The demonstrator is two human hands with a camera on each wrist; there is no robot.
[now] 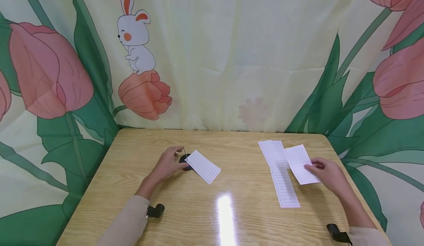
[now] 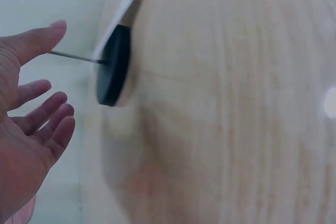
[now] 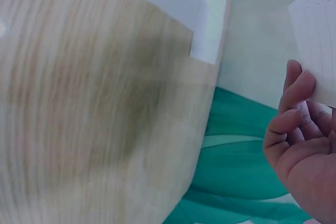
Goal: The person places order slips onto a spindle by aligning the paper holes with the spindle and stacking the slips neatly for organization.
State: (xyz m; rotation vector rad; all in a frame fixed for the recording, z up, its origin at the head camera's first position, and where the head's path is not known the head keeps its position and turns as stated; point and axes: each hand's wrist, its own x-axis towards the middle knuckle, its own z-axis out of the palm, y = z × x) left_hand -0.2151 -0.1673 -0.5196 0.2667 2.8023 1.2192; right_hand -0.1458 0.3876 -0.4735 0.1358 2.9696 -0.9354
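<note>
A receipt spike with a round black base (image 2: 115,69) and a thin upright metal rod (image 1: 185,152) stands on the left of the table. One corner of a lined paper slip (image 1: 203,167) is on the rod, low against the base. My left hand (image 1: 169,163) is beside the spike, fingertips close to the rod's upper end, the other fingers loosely bent and holding nothing. At the right, my right hand (image 1: 326,172) pinches another lined paper slip (image 1: 299,163) by its edge between thumb and fingers, raised over the table in the right wrist view.
Several lined slips lie on the wooden table (image 1: 245,187) left of the right hand: overlapping ones at the back (image 1: 273,152) and a slip in front (image 1: 285,191). A curtain (image 1: 212,54) with printed tulips and a rabbit hangs behind the table's far edge.
</note>
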